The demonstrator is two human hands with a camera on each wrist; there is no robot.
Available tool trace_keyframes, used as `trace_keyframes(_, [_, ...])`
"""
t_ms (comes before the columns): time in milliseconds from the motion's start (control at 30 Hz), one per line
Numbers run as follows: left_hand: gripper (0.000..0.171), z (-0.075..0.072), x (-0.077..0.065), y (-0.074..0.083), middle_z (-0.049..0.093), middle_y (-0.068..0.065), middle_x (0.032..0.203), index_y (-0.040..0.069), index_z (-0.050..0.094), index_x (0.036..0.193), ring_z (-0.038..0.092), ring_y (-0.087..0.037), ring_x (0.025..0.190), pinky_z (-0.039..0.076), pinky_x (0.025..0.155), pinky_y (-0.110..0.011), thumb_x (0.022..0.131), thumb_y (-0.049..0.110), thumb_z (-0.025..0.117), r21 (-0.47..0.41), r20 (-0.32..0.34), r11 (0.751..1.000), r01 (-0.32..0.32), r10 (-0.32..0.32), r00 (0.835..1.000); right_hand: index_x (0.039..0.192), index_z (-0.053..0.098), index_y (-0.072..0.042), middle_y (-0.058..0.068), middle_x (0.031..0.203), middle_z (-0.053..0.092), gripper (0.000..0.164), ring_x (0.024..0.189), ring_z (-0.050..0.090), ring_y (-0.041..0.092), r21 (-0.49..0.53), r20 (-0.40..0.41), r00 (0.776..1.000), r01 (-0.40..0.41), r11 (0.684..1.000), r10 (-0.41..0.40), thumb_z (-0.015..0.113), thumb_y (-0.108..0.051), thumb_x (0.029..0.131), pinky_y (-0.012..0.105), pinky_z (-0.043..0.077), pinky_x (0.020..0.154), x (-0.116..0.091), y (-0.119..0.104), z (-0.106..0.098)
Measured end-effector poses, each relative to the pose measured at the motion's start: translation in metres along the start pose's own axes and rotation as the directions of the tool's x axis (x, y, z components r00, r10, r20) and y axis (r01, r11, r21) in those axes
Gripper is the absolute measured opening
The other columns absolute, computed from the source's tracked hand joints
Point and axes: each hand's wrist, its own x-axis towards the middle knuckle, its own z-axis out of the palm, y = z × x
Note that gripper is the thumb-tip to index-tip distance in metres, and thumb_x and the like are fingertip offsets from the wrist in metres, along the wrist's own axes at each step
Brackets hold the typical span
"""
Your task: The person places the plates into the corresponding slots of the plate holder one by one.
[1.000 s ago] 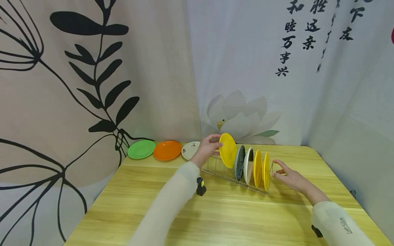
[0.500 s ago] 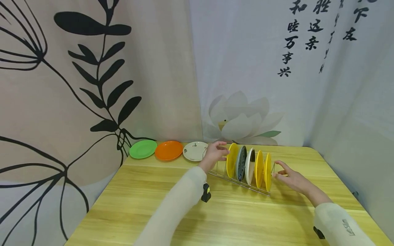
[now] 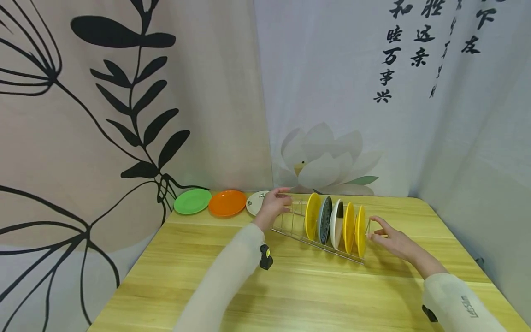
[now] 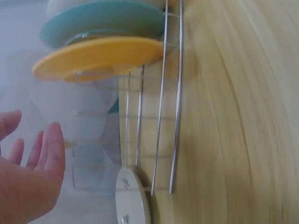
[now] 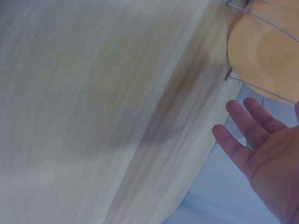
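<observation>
A wire dish rack [image 3: 296,220] stands on the table with several plates upright in its right part. From left to right are a yellow plate [image 3: 312,216], a dark patterned plate [image 3: 325,221], a white plate [image 3: 336,226] and further yellow plates [image 3: 359,233]. My left hand [image 3: 274,206] is over the rack's left end, holding nothing; in the left wrist view its fingers are apart from the wires. At the right end, the thumb and forefinger of my right hand [image 3: 392,240] hold the rack's end wire. In the right wrist view the other fingers [image 5: 233,142] extend loosely.
Along the table's back edge lie a green plate [image 3: 192,201], an orange plate [image 3: 227,203] and a white patterned plate [image 3: 255,202], which my left hand partly covers. Printed curtains hang directly behind the wooden table [image 3: 315,295].
My left hand lowered a yellow plate into the rack beside the dark patterned plate, let go of it and drew back to the left. My right hand stays at the rack's end.
</observation>
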Motion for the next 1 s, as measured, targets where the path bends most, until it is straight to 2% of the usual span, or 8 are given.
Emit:
trace_keyframes(267, [0.044,-0.04,0.006,-0.003,0.064,-0.017,0.114,0.005,0.056,0.134,0.062,-0.029,0.1,0.053,0.094,-0.048,0.091,0.006,0.065,-0.052,-0.123,0.999,0.015,-0.021,0.992,0.156,0.017,-0.014,0.035,0.138,0.047,0.075,0.113,0.056,0.049,-0.008,-0.003,1.0,-0.005,1.0,0.005,0.051,-0.051,0.1,0.061,0.048,0.087,0.0,0.001,0.0])
trace_keyframes(433, [0.044,-0.068,0.007,-0.006,0.059,-0.019,0.121,0.004,0.051,0.137,0.058,-0.036,0.108,0.051,0.097,-0.047,0.095,0.008,0.063,-0.11,-0.211,0.994,0.018,-0.041,0.977,0.156,0.017,-0.014,0.035,0.138,0.047,0.075,0.113,0.056,0.049,-0.011,-0.005,1.0,-0.001,1.0,0.001,0.05,-0.051,0.1,0.062,0.048,0.087,0.0,0.0,-0.001])
trace_keyframes(533, [0.045,-0.085,0.007,-0.009,0.058,-0.015,0.118,0.004,0.051,0.139,0.061,-0.031,0.1,0.052,0.097,-0.046,0.096,0.008,0.063,-0.153,-0.272,0.988,0.035,-0.076,0.959,0.156,0.017,-0.015,0.035,0.138,0.047,0.074,0.113,0.056,0.049,-0.02,-0.002,1.0,-0.003,1.0,0.003,0.05,-0.051,0.1,0.062,0.048,0.087,0.0,0.0,-0.002])
trace_keyframes(600, [0.045,-0.095,0.008,-0.012,0.061,-0.011,0.106,0.004,0.051,0.139,0.064,-0.022,0.086,0.056,0.088,-0.039,0.095,0.008,0.064,-0.176,-0.317,0.984,0.04,-0.095,0.944,0.156,0.017,-0.015,0.035,0.138,0.047,0.074,0.113,0.056,0.049,-0.023,-0.003,1.0,-0.007,1.0,0.007,0.05,-0.049,0.1,0.062,0.048,0.087,0.0,0.0,-0.002])
trace_keyframes(700, [0.047,-0.107,0.009,-0.021,0.061,-0.01,0.1,0.003,0.051,0.14,0.062,-0.017,0.077,0.058,0.079,-0.031,0.095,0.008,0.065,-0.207,-0.372,0.977,0.055,-0.13,0.919,0.156,0.017,-0.015,0.035,0.138,0.048,0.073,0.113,0.056,0.049,-0.027,-0.005,1.0,-0.01,1.0,0.009,0.05,-0.05,0.1,0.062,0.048,0.087,0.0,0.0,-0.002])
trace_keyframes(800, [0.051,-0.116,0.007,-0.032,0.059,-0.012,0.106,0.001,0.048,0.143,0.06,-0.02,0.084,0.057,0.081,-0.031,0.095,0.008,0.064,-0.236,-0.404,0.97,0.062,-0.156,0.901,0.156,0.017,-0.014,0.035,0.138,0.047,0.074,0.112,0.057,0.049,-0.03,-0.002,1.0,-0.01,1.0,0.01,0.049,-0.051,0.1,0.062,0.049,0.086,0.0,-0.001,-0.001])
trace_keyframes(867, [0.053,-0.12,0.006,-0.038,0.056,-0.014,0.116,0.002,0.046,0.144,0.059,-0.023,0.091,0.055,0.089,-0.036,0.095,0.008,0.064,-0.25,-0.419,0.966,0.071,-0.174,0.891,0.156,0.016,-0.015,0.035,0.139,0.046,0.076,0.111,0.057,0.049,-0.031,0.002,1.0,-0.013,0.999,0.013,0.049,-0.053,0.1,0.062,0.049,0.086,0.0,-0.001,-0.001])
trace_keyframes(1000, [0.055,-0.123,0.005,-0.05,0.054,-0.012,0.118,0.002,0.045,0.144,0.059,-0.027,0.095,0.056,0.08,-0.033,0.094,0.01,0.066,-0.252,-0.45,0.964,0.083,-0.193,0.872,0.156,0.015,-0.015,0.036,0.139,0.046,0.078,0.111,0.057,0.049,-0.034,0.004,1.0,-0.012,0.999,0.012,0.048,-0.056,0.099,0.062,0.049,0.086,0.001,-0.002,-0.001])
